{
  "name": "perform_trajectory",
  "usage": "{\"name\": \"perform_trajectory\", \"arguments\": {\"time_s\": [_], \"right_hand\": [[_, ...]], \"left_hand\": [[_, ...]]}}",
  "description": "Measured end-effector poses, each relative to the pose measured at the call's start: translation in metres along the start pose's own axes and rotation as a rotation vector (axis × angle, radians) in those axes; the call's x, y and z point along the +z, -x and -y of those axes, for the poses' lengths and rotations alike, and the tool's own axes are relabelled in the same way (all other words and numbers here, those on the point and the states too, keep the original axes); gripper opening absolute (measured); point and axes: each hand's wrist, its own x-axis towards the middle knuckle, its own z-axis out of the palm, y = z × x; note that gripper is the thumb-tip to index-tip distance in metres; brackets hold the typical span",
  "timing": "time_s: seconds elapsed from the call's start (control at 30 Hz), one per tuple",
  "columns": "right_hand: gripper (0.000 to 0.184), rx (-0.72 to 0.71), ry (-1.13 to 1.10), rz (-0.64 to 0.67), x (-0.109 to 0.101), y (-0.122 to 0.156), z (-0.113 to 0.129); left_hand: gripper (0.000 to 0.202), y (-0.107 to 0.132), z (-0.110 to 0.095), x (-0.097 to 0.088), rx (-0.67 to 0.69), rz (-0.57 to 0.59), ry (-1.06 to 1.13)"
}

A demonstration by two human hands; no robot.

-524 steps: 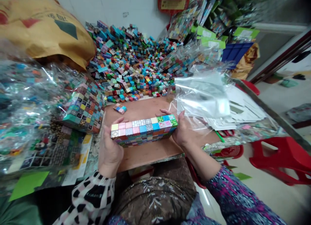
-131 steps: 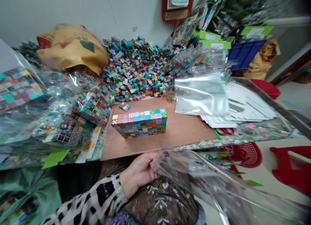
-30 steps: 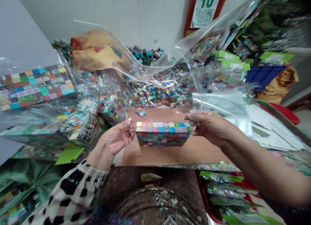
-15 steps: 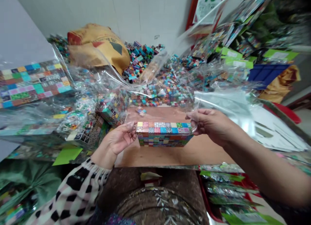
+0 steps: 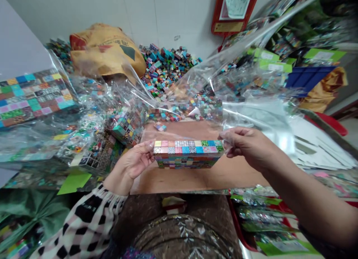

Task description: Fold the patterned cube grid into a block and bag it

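A long block of stacked colourful patterned cubes (image 5: 187, 154) stands on the brown board (image 5: 223, 175) in front of me. My left hand (image 5: 136, 163) pinches one edge of a clear plastic bag (image 5: 212, 84) at the block's left end. At the block's right end my right hand (image 5: 246, 147) pinches the bag's other edge. The bag's mouth is stretched between my hands just above the block, and the rest of the bag billows up and away behind it.
A big heap of loose cubes (image 5: 167, 69) fills the back against the wall, beside a yellow sack (image 5: 106, 54). Bagged cube blocks (image 5: 36, 91) pile up at the left. Flat clear bags and white sheets (image 5: 316, 147) lie at the right. A small cube cluster (image 5: 160, 126) sits behind the block.
Both hands have lowered the bag's open edge from above the block down to its top ends. The bag's body has swung up toward the right.
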Motion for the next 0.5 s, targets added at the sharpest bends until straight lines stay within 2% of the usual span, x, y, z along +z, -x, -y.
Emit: {"name": "perform_trajectory", "arguments": {"time_s": [0.23, 0.5], "right_hand": [[0.031, -0.064, 0.013, -0.004, -0.001, -0.001, -0.010], [0.032, -0.099, 0.052, -0.010, -0.003, -0.003, -0.016]], "left_hand": [[0.021, -0.002, 0.002, -0.003, 0.040, 0.053, -0.036], [0.015, 0.006, 0.000, 0.007, 0.062, 0.065, -0.043]]}}
